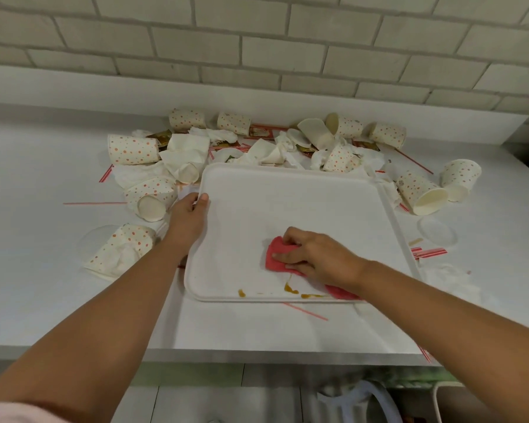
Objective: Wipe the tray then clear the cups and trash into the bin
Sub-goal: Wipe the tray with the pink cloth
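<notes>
Right hand point(315, 254) presses red cloth point(280, 256) on white tray point(287, 203) (brown smears near edge); left hand point(187, 219) grips rim.

The white tray point(287, 209) lies flat mid-frame, with brown smears point(290, 289) along its near edge and my red cloth point(277, 257) bunched on it, right of centre. Polka-dot paper cups point(133, 149), mostly tipped over, crumpled napkins point(223, 136) and red straws point(95, 203) lie scattered above and beside it.
</notes>
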{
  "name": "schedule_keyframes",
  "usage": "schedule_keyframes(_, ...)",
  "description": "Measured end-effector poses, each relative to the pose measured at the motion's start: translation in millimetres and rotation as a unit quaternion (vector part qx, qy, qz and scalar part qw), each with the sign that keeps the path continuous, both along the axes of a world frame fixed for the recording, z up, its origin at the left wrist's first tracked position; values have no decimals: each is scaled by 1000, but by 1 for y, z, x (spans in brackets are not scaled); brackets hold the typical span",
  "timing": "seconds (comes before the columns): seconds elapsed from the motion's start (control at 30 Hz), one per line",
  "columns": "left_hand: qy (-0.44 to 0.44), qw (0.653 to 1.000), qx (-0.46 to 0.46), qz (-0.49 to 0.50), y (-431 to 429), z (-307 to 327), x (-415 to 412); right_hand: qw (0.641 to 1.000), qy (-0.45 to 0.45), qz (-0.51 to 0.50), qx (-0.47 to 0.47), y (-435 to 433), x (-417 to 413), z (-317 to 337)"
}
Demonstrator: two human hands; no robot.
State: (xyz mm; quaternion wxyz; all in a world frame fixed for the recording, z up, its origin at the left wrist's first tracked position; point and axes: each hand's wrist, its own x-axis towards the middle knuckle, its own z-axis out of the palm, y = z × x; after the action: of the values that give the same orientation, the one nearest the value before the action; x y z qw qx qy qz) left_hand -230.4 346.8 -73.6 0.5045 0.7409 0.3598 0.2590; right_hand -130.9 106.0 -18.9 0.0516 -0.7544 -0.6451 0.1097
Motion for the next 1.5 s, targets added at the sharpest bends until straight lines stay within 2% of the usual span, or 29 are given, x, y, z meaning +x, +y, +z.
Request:
schedule_keyframes(0.17,-5,1000,5,-7,3,-3,-1,997,4,54,-56,-1,-2,8)
schedule_keyframes(0.33,-33,999,-20,-5,2,-3,-1,993,-12,44,-112,-10,13,19)
schedule_keyframes(0.63,-49,999,-20,1,-2,0,-2,992,1,102,-70,61,-45,12)
schedule_keyframes(0.83,-40,999,-31,1,-7,2,-2,993,-14,106,-51,106,-66,6)
schedule_keyframes(0.93,-33,999,-28,-9,-6,1,-2,992,-29,106,-61,110,-71,5)
schedule_keyframes(1.1,-43,999,-27,-12,-4,0,-2,980,-53,170,-85,91,-76,8)
schedule_keyframes(1.3,-83,995,-46,9,-5,-1,-3,979,-7,89,-185,63,-54,19)
schedule_keyframes(1.4,-88,995,-36,10,-5,-3,-3,969,-18,74,-235,50,-32,32)
schedule_keyframes(1.5,-87,996,-27,10,-4,-4,-2,984,16,50,-172,38,-14,42)
